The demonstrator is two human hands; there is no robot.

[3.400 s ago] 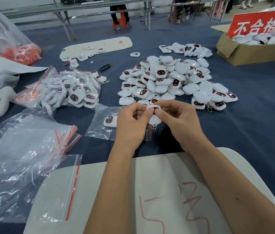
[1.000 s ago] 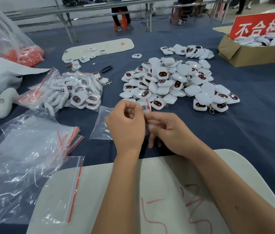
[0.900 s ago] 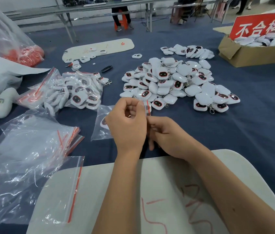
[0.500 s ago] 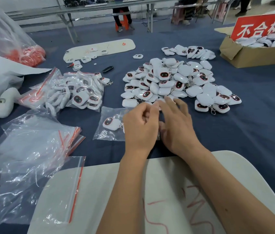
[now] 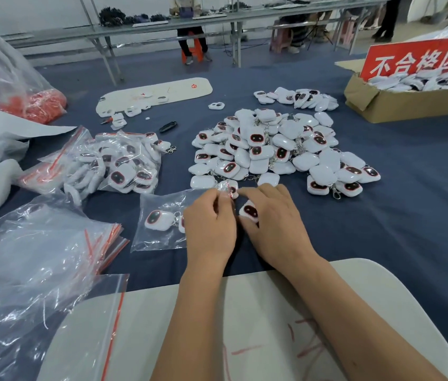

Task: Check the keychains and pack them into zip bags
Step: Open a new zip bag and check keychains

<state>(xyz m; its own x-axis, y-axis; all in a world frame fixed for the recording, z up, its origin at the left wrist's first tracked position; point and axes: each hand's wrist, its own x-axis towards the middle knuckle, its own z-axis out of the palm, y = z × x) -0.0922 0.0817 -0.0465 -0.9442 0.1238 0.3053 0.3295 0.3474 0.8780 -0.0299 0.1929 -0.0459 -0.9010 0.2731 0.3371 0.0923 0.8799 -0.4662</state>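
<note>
A clear zip bag (image 5: 159,237) lies on the blue cloth with one white keychain (image 5: 157,220) showing a red-rimmed dark face inside. My left hand (image 5: 210,226) pinches the bag's red-striped mouth at its right end. My right hand (image 5: 275,224) lies just beside it, fingers stretched forward. A second keychain (image 5: 249,211) sits between its thumb and forefinger at the bag's mouth. Just beyond both hands is the big pile of loose keychains (image 5: 267,149).
Filled zip bags (image 5: 118,166) lie at the left, a stack of empty ones (image 5: 38,257) nearer me. A cardboard box (image 5: 409,107) with a red sign (image 5: 415,60) holds more keychains far right. A white board (image 5: 245,312) with red marks lies under my forearms. A smaller heap (image 5: 299,96) lies behind.
Both hands dropped from holding the bag up to the cloth. The bag now lies flat with one keychain inside. My right hand has a second keychain at the bag's mouth.
</note>
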